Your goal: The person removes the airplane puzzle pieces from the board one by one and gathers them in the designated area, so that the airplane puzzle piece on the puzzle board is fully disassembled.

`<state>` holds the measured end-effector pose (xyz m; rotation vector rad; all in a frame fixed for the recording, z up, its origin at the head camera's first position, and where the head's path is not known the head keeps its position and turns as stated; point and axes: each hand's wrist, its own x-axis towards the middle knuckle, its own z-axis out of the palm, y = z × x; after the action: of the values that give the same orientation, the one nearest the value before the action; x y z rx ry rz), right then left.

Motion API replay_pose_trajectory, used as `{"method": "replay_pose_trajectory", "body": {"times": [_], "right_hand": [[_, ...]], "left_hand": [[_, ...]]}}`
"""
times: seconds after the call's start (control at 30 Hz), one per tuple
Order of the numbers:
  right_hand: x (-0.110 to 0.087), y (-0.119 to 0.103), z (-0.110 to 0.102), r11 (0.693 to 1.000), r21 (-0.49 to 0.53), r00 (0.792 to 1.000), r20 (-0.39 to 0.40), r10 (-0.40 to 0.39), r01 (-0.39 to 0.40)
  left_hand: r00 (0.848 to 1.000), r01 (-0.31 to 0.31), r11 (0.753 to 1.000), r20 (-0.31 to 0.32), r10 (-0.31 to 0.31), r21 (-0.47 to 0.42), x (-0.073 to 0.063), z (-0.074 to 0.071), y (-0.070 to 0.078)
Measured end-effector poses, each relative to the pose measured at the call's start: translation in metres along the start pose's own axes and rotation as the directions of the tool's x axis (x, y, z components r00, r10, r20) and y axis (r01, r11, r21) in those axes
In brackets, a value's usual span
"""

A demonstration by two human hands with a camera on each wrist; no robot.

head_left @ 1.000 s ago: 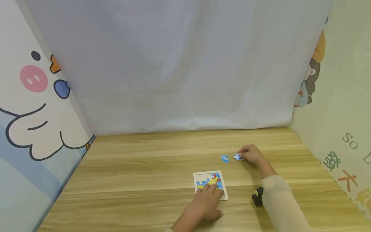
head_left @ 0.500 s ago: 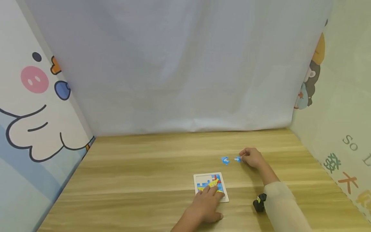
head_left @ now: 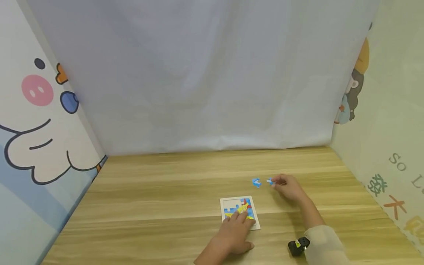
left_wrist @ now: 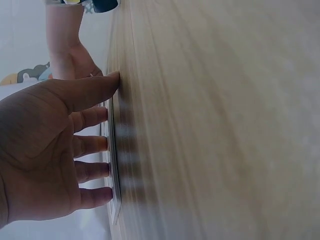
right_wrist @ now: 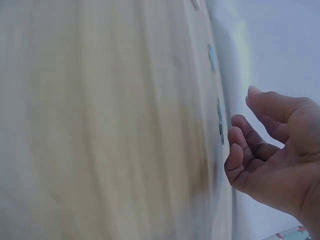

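My left hand [head_left: 235, 233] lies with spread, nearly straight fingers on a small white-framed jigsaw puzzle [head_left: 257, 223], which shows a yellow and red picture on blue. The frame's upper left part shows bare backing. In the left wrist view, the fingertips [left_wrist: 102, 144] press down on the board and the thumb reaches to the table. Farther back, my right hand [head_left: 289, 187] is at a blue and white puzzle piece [head_left: 269, 181], partly hidden by its fingers. The right wrist view shows loosely bent fingers, with the thumb apart from them. Another blue puzzle piece [head_left: 256, 182] lies to the left.
A wooden table [head_left: 159, 206] carries everything, with a pale curtain [head_left: 212, 81] along its back edge. Walls with cartoon prints stand on the left and right. A small black device [head_left: 298, 246] sits by the right sleeve [head_left: 326, 243].
My right hand has come slightly nearer to me and covers more of the right puzzle piece. The black device and sleeve have shifted toward me. The left hand stays on the puzzle.
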<state>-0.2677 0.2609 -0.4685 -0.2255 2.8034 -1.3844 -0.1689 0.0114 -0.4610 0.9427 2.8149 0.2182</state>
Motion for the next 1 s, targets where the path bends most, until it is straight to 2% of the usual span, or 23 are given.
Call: {"method": "replay_pose_trajectory", "body": {"times": [0.23, 0.47, 0.63, 0.83, 1.0], "right_hand": [[-0.007, -0.007, 0.01, 0.998, 0.051, 0.999, 0.029, -0.026, 0.025], [-0.012, -0.017, 0.017, 0.997, 0.073, 0.996, 0.087, -0.033, 0.026], [-0.01, -0.022, 0.022, 0.994, 0.096, 0.989, 0.132, -0.073, 0.061], [-0.009, -0.028, 0.032, 0.993, 0.104, 0.982, 0.176, -0.071, 0.053], [-0.006, -0.033, 0.04, 0.99, 0.121, 0.976, 0.194, -0.099, 0.076]], "left_hand": [[1.0, -0.002, 1.0, 0.0, 0.002, -0.012, -0.002, -0.002, -0.004], [1.0, 0.001, 0.999, -0.007, -0.001, -0.048, -0.003, -0.004, -0.002], [1.0, 0.002, 0.999, -0.005, -0.002, -0.043, -0.001, -0.004, 0.0], [1.0, 0.009, 0.999, 0.005, -0.009, -0.038, 0.0, -0.002, 0.0], [1.0, 0.007, 0.999, 0.006, -0.007, -0.053, 0.0, -0.001, -0.001]]}}
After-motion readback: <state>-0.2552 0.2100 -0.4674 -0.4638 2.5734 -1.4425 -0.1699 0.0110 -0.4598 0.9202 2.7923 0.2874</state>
